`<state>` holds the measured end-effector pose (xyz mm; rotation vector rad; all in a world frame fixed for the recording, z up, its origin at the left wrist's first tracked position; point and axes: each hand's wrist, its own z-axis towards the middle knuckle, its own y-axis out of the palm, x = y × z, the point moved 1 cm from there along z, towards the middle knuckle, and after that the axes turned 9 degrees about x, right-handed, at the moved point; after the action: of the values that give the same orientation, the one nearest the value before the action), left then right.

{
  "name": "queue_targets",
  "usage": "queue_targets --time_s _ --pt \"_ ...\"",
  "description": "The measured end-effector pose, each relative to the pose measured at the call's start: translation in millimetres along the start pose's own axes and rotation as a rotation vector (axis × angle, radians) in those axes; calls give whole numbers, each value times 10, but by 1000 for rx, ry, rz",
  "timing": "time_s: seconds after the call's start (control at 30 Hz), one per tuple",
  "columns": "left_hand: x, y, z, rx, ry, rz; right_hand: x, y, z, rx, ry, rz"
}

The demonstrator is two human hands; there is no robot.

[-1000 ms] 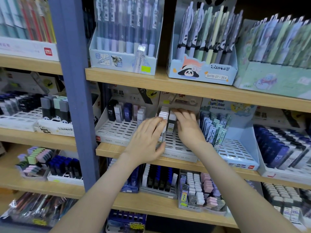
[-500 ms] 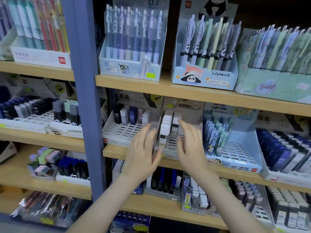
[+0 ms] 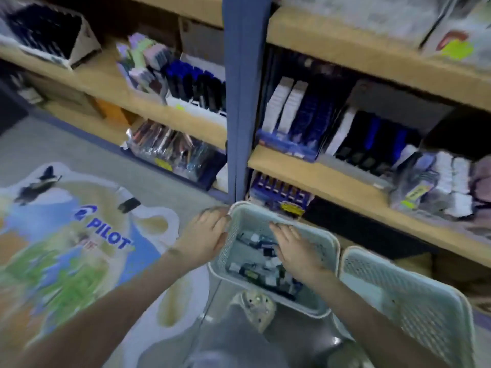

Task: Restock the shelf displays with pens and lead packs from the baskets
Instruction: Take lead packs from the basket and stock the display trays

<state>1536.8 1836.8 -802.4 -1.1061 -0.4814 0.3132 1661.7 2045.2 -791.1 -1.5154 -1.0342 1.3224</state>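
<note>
A pale green mesh basket (image 3: 330, 241) stands on the floor at the foot of the shelf. Small lead packs (image 3: 253, 270) lie jumbled in its bottom, blurred. My left hand (image 3: 208, 233) holds the basket's left rim near the far corner. Inside the basket, my right hand (image 3: 295, 249) hovers over the packs with its fingers spread and nothing in it. Above are wooden shelves with display trays of lead packs (image 3: 300, 112).
A second pale green basket (image 3: 414, 290) stands just right of the first. The blue shelf post (image 3: 243, 102) rises right behind the baskets. A large PILOT floor sticker (image 3: 79, 235) covers the floor on the left. My knee and foot (image 3: 256, 308) are below the basket.
My view has swung down from the middle shelf to the floor. Both hands left the lead pack tray; the left now holds the basket rim and the right is inside the basket.
</note>
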Motion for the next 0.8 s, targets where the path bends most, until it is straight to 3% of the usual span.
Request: queue_targets --time_s 0.07,0.13,0.33,0.47,0.53,0.63,0.8 --pt "-109 221 -192 -22 17 -12 106 533 34 -81 46 -113" --pt "-171 400 -314 -23 56 -35 178 972 66 -188 -23 -258" --pt "-196 716 -440 -121 128 -67 424 1761 131 -402 -20 -266" --pt "-184 786 -450 -117 191 -144 474 2004 100 -366 -138 -284" --pt "-203 796 -432 -105 248 -158 470 2038 162 -266 -176 -284" --pt "-246 792 -390 -113 282 -137 438 2041 301 -208 -86 -296" --pt "-229 793 -391 -120 278 -125 408 2119 483 -287 -44 -306"
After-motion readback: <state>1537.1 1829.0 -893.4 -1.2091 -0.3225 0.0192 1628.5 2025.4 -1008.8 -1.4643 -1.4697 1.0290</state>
